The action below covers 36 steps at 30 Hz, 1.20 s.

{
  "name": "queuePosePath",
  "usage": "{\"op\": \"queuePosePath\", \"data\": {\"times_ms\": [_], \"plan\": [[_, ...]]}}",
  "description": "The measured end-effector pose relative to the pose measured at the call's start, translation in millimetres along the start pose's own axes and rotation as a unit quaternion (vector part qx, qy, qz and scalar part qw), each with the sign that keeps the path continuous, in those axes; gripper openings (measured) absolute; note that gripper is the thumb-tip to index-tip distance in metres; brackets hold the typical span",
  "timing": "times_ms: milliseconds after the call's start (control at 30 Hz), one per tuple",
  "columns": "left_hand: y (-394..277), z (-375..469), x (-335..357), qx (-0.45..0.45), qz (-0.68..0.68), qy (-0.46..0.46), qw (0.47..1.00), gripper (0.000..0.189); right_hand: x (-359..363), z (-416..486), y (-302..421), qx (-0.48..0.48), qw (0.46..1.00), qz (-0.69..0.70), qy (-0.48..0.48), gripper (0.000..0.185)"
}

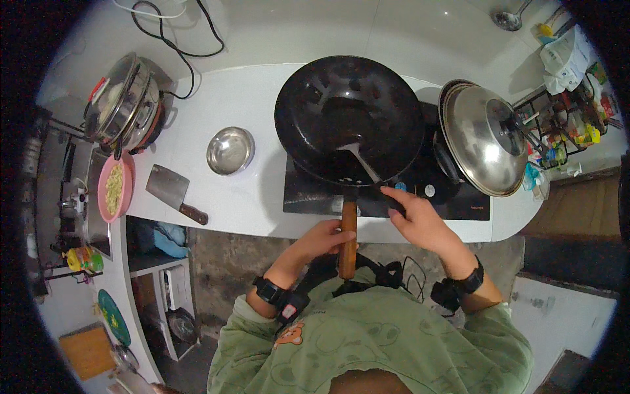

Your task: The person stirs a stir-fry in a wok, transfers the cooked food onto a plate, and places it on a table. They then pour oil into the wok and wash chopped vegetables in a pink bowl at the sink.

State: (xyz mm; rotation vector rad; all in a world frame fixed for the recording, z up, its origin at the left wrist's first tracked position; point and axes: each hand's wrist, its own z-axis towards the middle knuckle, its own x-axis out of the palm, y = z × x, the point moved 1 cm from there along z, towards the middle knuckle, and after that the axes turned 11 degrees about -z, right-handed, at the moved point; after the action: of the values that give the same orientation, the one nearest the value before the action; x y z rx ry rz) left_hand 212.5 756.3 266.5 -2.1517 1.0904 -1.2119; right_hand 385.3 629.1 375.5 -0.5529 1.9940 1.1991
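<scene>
A large black wok rests on the dark glass cooktop, its wooden handle pointing toward me. Around that handle closes my left hand. My right hand grips the dark handle of a metal spatula, whose blade lies inside the wok. The wok's inside looks dark and shiny. To the left on the white counter stands a small steel bowl. Beyond it a cleaver lies flat, its wooden handle toward me.
A pink bowl of chopped pale food and a lidded steamer pot stand at the left. Right of the wok is a pan under a domed steel lid. A wire rack holds packets at the far right.
</scene>
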Motion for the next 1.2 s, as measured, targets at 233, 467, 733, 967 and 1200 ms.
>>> {"op": "queuePosePath", "data": {"times_ms": [233,467,733,967,1200], "plan": [[-3,-13,-13,0.037,-0.014,-0.096,0.995,0.037,30,20,-3,-0.073,0.996,0.017,-0.047,0.045],[-10,-29,-36,0.154,-0.058,-0.164,0.973,0.014,30,4,-56,0.013,0.972,0.203,-0.121,0.016],[-10,-25,-41,0.13,-0.042,-0.13,0.982,0.015,64,52,-140,0.187,0.946,-0.222,-0.143,0.037],[-8,-25,-43,0.129,-0.065,-0.139,0.98,0.019,73,80,-126,0.283,0.923,-0.257,-0.054,0.045],[-7,-25,-56,0.119,-0.093,-0.145,0.978,0.02,76,88,-131,0.318,0.917,-0.238,-0.033,0.04]]}}
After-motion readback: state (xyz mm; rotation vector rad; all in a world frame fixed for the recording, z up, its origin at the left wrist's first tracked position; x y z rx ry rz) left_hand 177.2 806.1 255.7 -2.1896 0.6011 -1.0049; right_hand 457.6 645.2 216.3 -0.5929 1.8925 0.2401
